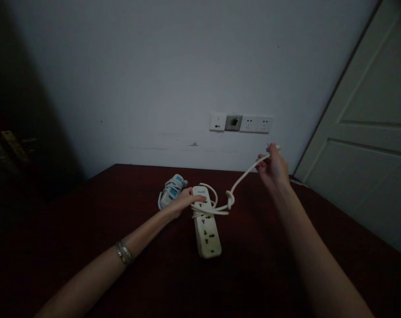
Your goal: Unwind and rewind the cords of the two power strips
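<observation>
A white power strip (211, 236) stands at a slant over the dark red table, its sockets facing me. My left hand (185, 201) grips its upper end, thumb across the front. The white cord (245, 175) wraps around the strip's middle, passes through a loose knot (230, 200) and runs up to the right. My right hand (275, 165) is closed around the cord's far end, raised near the wall. Small prongs of a plug seem to show at its fingertips; the plug's body is mostly hidden.
A second power strip (172, 190), wound in its grey cord, lies behind my left hand on the table (137, 265). On the wall are several socket plates (256, 124). A white panelled door (369, 145) is at the right, a brass door handle (15, 145) at the dark left.
</observation>
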